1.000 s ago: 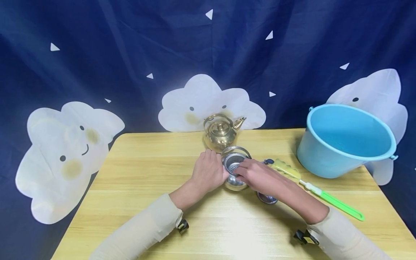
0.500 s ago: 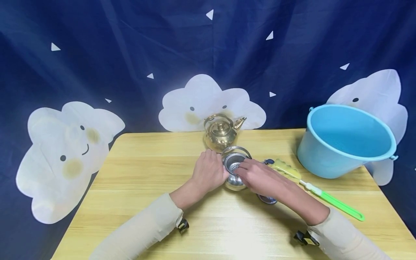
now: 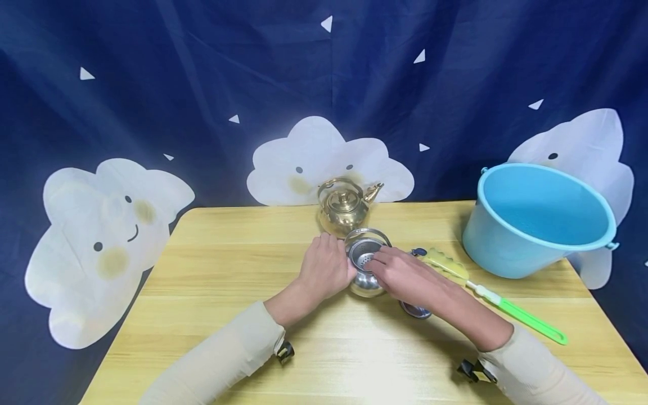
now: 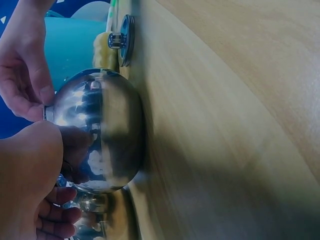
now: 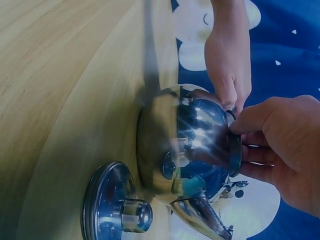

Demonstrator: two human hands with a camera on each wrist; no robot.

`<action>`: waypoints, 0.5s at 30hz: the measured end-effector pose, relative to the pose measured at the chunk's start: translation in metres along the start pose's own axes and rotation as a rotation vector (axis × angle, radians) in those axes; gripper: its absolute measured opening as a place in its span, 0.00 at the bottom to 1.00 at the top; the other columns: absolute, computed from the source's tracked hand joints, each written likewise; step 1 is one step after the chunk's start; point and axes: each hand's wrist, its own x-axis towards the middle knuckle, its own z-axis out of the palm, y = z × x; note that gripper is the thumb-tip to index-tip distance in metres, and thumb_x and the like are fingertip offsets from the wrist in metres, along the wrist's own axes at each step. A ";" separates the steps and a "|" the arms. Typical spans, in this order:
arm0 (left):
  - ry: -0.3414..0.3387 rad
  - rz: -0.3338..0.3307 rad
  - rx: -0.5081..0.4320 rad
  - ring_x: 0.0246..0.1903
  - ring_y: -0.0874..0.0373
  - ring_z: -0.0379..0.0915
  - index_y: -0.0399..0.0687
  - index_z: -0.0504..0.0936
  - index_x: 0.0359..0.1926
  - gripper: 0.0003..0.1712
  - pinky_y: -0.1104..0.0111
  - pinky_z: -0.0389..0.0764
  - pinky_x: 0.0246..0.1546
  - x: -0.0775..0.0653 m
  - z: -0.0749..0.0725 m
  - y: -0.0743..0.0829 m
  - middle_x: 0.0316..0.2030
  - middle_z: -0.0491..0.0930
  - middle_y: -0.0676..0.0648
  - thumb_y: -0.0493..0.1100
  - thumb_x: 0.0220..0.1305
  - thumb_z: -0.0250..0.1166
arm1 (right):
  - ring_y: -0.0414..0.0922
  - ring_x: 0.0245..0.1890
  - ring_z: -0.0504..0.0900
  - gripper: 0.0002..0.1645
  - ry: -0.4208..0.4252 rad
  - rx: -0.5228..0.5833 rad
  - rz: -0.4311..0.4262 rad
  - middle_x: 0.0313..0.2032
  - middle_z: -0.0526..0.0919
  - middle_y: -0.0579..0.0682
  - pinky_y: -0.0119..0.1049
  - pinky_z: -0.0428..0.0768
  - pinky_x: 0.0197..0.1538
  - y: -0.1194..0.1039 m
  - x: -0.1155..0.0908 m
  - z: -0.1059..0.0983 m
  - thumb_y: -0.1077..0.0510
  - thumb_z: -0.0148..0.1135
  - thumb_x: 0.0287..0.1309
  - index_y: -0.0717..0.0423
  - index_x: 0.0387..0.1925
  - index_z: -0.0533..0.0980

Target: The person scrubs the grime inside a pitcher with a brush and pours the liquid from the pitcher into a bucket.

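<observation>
A silver kettle (image 3: 367,287) stands on the table, its lid off and a perforated metal strainer (image 3: 363,260) in its mouth. My left hand (image 3: 326,265) grips the kettle at the left of its mouth, thumb against the rim. From the right, my right hand (image 3: 405,275) pinches the strainer's edge; in the right wrist view the thumb lies outside the dark rim (image 5: 235,155) and the fingers reach inside. The kettle's round lid (image 5: 112,200) with its knob lies beside it, partly hidden under my right arm in the head view.
Behind the silver kettle stands a gold kettle (image 3: 344,216) with its lid on. To the right lies a sponge brush with a green handle (image 3: 531,320) and yellow head (image 3: 445,263). A large blue bucket (image 3: 498,247) stands at the table's back right, before a dark blue curtain (image 3: 202,56).
My right fingers have shifted very slightly at the strainer's edge. Both arms, the kettles and the lid stay where they were.
</observation>
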 end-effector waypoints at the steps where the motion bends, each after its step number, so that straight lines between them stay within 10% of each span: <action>1: 0.002 -0.001 -0.001 0.25 0.58 0.51 0.52 0.70 0.20 0.16 0.70 0.47 0.27 0.000 0.000 0.000 0.20 0.67 0.53 0.55 0.58 0.55 | 0.43 0.35 0.83 0.07 0.004 -0.007 -0.002 0.32 0.86 0.48 0.35 0.84 0.42 0.000 0.000 0.000 0.68 0.69 0.53 0.57 0.36 0.85; 15: 0.050 0.000 0.015 0.24 0.58 0.52 0.53 0.71 0.20 0.16 0.70 0.48 0.26 0.000 0.001 0.000 0.19 0.68 0.53 0.56 0.57 0.57 | 0.44 0.36 0.84 0.09 0.086 -0.002 -0.007 0.34 0.87 0.50 0.36 0.85 0.43 -0.001 0.000 -0.001 0.69 0.67 0.53 0.60 0.37 0.85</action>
